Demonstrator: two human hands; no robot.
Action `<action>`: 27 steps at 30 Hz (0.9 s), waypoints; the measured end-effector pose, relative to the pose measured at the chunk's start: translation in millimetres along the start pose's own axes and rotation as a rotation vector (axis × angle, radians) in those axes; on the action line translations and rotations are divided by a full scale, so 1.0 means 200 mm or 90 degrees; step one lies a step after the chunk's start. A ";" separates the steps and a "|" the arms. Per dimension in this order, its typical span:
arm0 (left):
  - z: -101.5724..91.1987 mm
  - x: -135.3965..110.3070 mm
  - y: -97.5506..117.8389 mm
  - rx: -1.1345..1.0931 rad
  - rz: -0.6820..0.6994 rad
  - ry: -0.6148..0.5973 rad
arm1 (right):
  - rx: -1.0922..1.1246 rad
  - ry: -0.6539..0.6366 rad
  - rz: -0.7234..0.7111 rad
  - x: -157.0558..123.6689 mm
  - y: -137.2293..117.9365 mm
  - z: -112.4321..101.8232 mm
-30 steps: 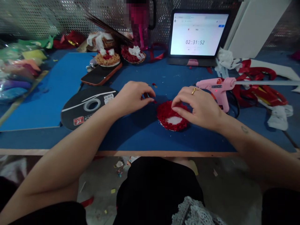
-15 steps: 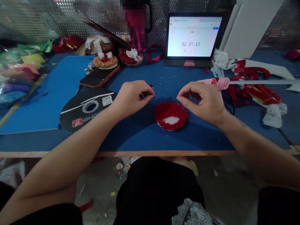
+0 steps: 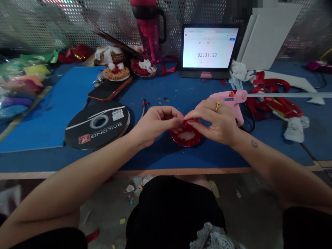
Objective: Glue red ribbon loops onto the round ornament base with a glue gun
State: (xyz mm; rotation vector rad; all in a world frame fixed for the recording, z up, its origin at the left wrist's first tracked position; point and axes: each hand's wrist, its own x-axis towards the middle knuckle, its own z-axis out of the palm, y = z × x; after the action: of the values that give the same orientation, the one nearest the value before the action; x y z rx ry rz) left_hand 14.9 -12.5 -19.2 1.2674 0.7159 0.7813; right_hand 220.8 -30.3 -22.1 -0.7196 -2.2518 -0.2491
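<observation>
A round disc covered with red petals (image 3: 185, 137) lies on the blue table top (image 3: 166, 152) in front of me. My left hand (image 3: 155, 122) and my right hand (image 3: 216, 121) meet just above its far edge, fingertips pinched together on a small red piece (image 3: 184, 121). The right hand wears a gold ring. Both hands cover much of the disc, so only its near rim shows.
A pink glue gun (image 3: 229, 100) stands right behind my right hand. A black tape roll (image 3: 97, 124) and a phone (image 3: 109, 89) lie to the left. A tablet (image 3: 209, 48) showing a timer, a pink bottle (image 3: 147, 29), finished decorated discs (image 3: 116, 73) and red ribbon (image 3: 275, 100) sit further back.
Both hands moved inward from either side and came together over the red disc, now pinching a small red piece. The view shifted slightly downward.
</observation>
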 end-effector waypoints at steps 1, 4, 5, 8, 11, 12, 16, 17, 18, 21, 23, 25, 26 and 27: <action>0.00 0.00 0.00 -0.005 -0.008 0.001 | -0.019 -0.003 -0.012 0.00 0.00 0.00; 0.00 0.00 0.00 0.002 -0.030 0.015 | -0.067 -0.003 -0.043 -0.01 0.00 -0.01; 0.00 0.00 0.00 0.010 -0.034 0.017 | -0.071 0.000 -0.050 -0.01 0.00 -0.01; -0.01 0.00 0.00 0.043 -0.020 -0.003 | -0.044 0.002 -0.034 -0.01 -0.01 -0.01; -0.01 0.00 0.00 0.100 0.032 -0.021 | 0.021 -0.002 0.026 0.00 -0.02 -0.01; -0.02 0.00 0.00 0.132 0.057 -0.022 | 0.047 0.001 0.053 0.01 -0.03 -0.01; 0.00 -0.04 -0.01 0.293 0.212 0.005 | 0.171 0.042 0.162 0.02 -0.05 0.00; 0.00 -0.05 -0.01 0.334 0.255 0.016 | 0.200 0.052 0.185 0.02 -0.05 0.00; 0.01 -0.06 -0.01 0.375 0.293 0.031 | 0.226 0.059 0.206 0.02 -0.06 0.00; 0.04 -0.08 -0.02 0.480 0.371 0.086 | 0.275 0.070 0.242 0.01 -0.07 0.01; 0.05 -0.08 -0.02 0.524 0.399 0.120 | 0.285 0.077 0.243 0.01 -0.08 0.02; 0.05 -0.08 -0.01 0.550 0.422 0.137 | 0.287 0.083 0.234 0.00 -0.09 0.04; 0.05 -0.08 -0.01 0.557 0.429 0.140 | 0.287 0.083 0.231 0.00 -0.09 0.04; 0.04 -0.08 -0.01 0.562 0.433 0.141 | 0.287 0.084 0.230 0.00 -0.09 0.04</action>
State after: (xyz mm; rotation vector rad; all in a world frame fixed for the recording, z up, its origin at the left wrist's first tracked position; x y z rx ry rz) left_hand 13.9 -30.2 -20.0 2.3177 0.8526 1.2286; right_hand 204.9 -41.6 -26.8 -0.8141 -1.9117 0.3644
